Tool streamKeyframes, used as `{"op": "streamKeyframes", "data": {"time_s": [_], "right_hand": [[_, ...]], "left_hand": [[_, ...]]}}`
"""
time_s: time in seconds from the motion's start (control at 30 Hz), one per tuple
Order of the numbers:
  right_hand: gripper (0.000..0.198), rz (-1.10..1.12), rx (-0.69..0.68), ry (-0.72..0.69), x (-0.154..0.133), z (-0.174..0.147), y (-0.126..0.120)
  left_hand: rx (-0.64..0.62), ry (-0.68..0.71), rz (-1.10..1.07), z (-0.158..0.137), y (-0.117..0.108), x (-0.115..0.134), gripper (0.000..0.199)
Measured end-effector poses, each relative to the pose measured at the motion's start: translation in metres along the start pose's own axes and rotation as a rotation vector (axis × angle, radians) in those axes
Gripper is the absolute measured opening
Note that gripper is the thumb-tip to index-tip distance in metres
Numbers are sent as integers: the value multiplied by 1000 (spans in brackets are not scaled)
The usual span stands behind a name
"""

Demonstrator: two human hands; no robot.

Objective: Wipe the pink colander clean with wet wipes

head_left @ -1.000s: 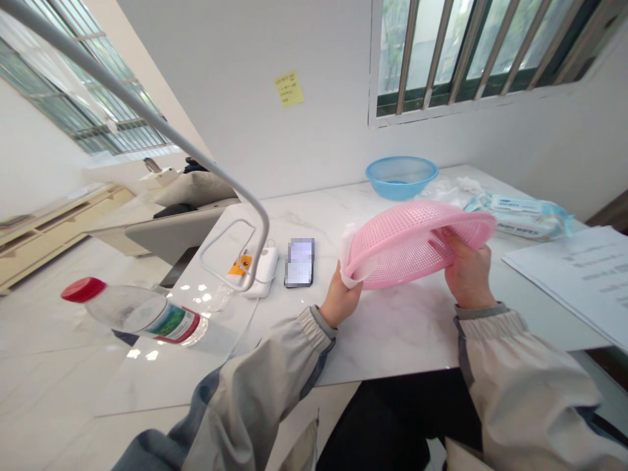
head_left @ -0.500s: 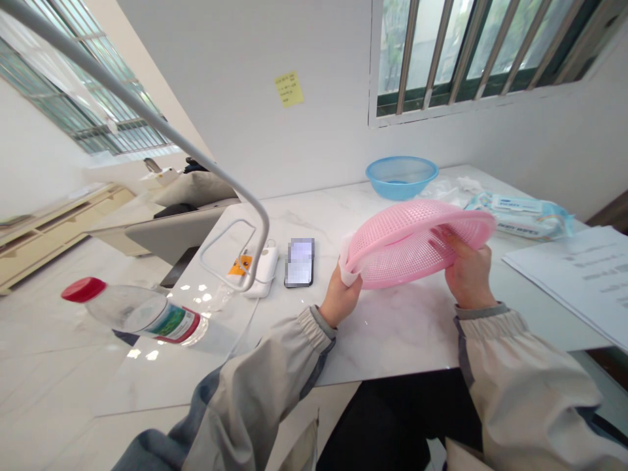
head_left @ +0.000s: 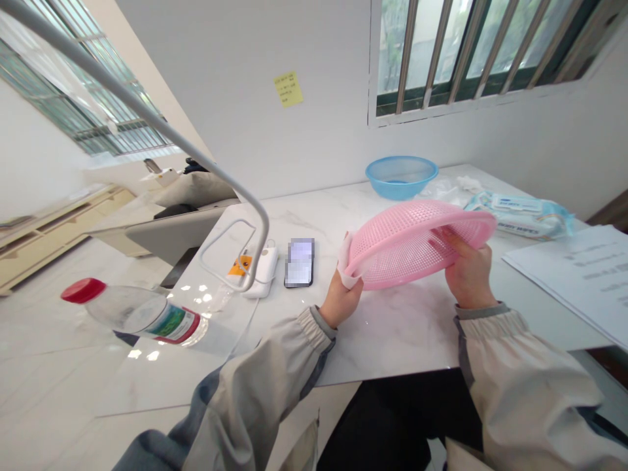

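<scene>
A pink plastic colander (head_left: 407, 229) is held tilted above the marble-patterned table (head_left: 392, 340), its open side turned toward me and to the right. My left hand (head_left: 342, 294) is closed round the left end of its rim, with a white wipe (head_left: 349, 268) folded over the edge between fingers and plastic. My right hand (head_left: 468, 271) grips the right side; its thumb lies outside or along the rim, and some fingers show through the mesh. Behind the colander stands a translucent blue basin (head_left: 401, 178).
Left of my hands lie a phone (head_left: 299, 263), a white power bank (head_left: 265, 271) with a cable, and a red-capped bottle (head_left: 147, 314). A grey metal arm (head_left: 196, 144) crosses the upper left. To the right are a wipes pack (head_left: 523, 216) and paper sheets (head_left: 579, 275).
The left fingers and the wipe have shifted slightly along the colander's rim, and more of the wipe shows up its outer side. The right hand and the colander have hardly moved.
</scene>
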State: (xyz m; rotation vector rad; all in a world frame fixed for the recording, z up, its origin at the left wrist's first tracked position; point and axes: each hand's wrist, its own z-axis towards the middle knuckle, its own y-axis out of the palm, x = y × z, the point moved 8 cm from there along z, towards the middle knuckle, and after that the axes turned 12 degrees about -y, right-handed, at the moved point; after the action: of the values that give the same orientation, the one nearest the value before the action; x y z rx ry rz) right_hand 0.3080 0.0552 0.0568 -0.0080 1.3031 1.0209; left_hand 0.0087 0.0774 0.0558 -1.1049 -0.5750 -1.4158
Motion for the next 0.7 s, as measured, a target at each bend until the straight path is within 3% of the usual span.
{"op": "streamKeyframes", "data": {"time_s": [0.27,0.7], "right_hand": [[34,6,10,5,2,-2,-1],[23,-10,-52,21,3,-1,3]], "left_hand": [[-10,16,-47,3,-1,6,54],[13,-117,-14,6,-4,-3,52]]}}
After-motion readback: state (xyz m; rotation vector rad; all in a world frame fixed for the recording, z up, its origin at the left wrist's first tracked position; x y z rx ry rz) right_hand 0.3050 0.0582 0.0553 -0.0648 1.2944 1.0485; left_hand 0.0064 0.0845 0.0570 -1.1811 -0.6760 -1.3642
